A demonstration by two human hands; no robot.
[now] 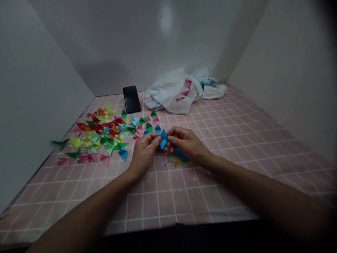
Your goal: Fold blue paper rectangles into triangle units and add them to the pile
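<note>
Your left hand (144, 150) and right hand (189, 143) pinch a folded blue paper (163, 139) between them, above the checked tablecloth (237, 140), which stretches rightward to the wall (297, 77); the white plastic bag (170, 91) behind hides its contents.

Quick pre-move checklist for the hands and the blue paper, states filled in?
1. Left hand holding the blue paper: ok.
2. Right hand gripping it too: cannot tell; it is at the paper's right edge.
3. Flat sheets fully visible: not ok, right hand partly covers them.
4. Folded pieces apart from flat sheets: ok, spread to their left.
5. Phone away from both hands: ok, propped farther back.
6. Plastic bag clear of both hands: ok, behind them.
</note>
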